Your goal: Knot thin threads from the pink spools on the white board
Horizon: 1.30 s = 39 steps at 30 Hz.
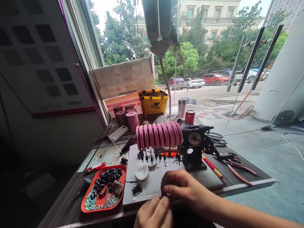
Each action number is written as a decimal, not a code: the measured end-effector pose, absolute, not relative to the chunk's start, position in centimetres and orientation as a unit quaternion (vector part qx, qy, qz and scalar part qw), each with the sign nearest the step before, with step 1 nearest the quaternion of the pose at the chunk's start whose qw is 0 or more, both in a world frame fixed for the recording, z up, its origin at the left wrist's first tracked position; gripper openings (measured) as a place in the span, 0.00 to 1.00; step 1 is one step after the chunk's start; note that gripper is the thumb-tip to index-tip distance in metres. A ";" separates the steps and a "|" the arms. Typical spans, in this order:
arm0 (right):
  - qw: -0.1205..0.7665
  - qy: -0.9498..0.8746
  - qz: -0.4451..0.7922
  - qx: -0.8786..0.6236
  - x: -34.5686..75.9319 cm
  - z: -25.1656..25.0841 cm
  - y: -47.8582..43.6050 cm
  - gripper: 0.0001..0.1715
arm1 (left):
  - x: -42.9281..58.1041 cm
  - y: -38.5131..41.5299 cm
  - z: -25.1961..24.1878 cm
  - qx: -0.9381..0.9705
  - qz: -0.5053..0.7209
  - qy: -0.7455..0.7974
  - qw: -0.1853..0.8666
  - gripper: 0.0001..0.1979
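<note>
My left hand (155,212) and my right hand (181,186) meet at the front edge of a white board (152,182). Both have their fingers pinched together, and whatever is between them is too small or hidden to name. Just beyond stands a black winding stand (194,147) with a row of pink spools (159,135) on it. Fine threads run down from the spools toward my hands, with small black pieces hanging on them. On the board lie a round white lid (142,172), a small dish of white beads (150,161) and a little black bundle (137,189).
An orange-red tray (122,186) of black beads and small parts sits at the left. Stacked spools (132,121), a yellow bag (153,104) and a red can (189,117) stand behind. Scissors (237,163) and a red-handled tool (211,165) lie right.
</note>
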State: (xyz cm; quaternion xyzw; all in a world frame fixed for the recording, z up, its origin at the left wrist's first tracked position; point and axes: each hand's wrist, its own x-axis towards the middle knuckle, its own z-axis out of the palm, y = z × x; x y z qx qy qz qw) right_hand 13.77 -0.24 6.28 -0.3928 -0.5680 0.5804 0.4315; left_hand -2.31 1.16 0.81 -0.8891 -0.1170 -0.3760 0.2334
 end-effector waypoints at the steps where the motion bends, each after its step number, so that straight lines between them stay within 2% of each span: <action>1: 0.431 -0.584 0.561 -0.399 13.9 6.2 -0.4 0.13 | -2.2 1.2 1.0 -0.893 -0.392 -0.131 0.179 0.13; 2: 0.430 -0.611 0.524 -0.409 14.1 6.1 -0.7 0.11 | -2.1 1.2 1.3 -0.892 -0.411 -0.174 0.073 0.13; 3: 0.428 -0.653 0.469 -0.413 14.3 6.0 -0.9 0.08 | -1.8 1.1 1.6 -0.873 -0.416 -0.238 -0.089 0.12; 5: 0.408 -0.775 0.299 -0.380 14.9 5.6 -1.5 0.05 | -1.4 1.2 2.2 -0.718 -0.356 -0.376 -0.465 0.10; 6: 0.388 -0.833 0.194 -0.344 15.2 5.4 -1.8 0.07 | -1.2 1.3 2.5 -0.612 -0.303 -0.413 -0.603 0.07; 7: 0.364 -0.875 0.095 -0.305 15.4 5.0 -2.0 0.13 | -1.0 1.4 2.7 -0.523 -0.257 -0.428 -0.691 0.04; 9: 0.326 -0.912 -0.073 -0.238 15.8 4.3 -2.2 0.26 | -0.7 1.6 2.8 -0.436 -0.215 -0.437 -0.757 0.02; 12: 0.330 -0.900 -0.187 -0.217 15.8 3.3 -2.4 0.34 | -0.6 1.6 3.0 -0.397 -0.211 -0.436 -0.780 0.01; 16: 0.344 -0.887 -0.218 -0.218 15.5 2.9 -2.4 0.36 | -0.6 1.2 3.2 -0.381 -0.207 -0.435 -0.789 0.01; 21: 0.361 -0.897 -0.154 -0.202 15.2 2.3 -2.2 0.36 | -0.5 1.6 3.1 -0.446 -0.212 -0.407 -0.768 0.01; 25: 0.429 -0.871 -0.099 -0.218 14.6 1.9 -1.8 0.32 | -0.9 2.2 3.7 -0.556 -0.242 -0.378 -0.700 0.03; 29: 0.455 -0.850 0.111 -0.239 14.4 3.1 -1.7 0.26 | -1.5 2.5 4.4 -0.610 -0.241 -0.364 -0.661 0.04; 34: 0.444 -0.715 0.430 -0.327 14.7 5.5 -2.1 0.15 | -1.6 2.0 3.6 -0.647 -0.279 -0.339 -0.623 0.13; 36: 0.460 -0.623 0.533 -0.340 14.7 5.9 -2.0 0.13 | -1.3 1.2 2.8 -0.696 -0.353 -0.349 -0.519 0.15; 39: 0.475 -0.533 0.612 -0.341 14.5 6.1 -1.5 0.18 | -0.6 -0.2 1.1 -0.756 -0.461 -0.385 -0.261 0.13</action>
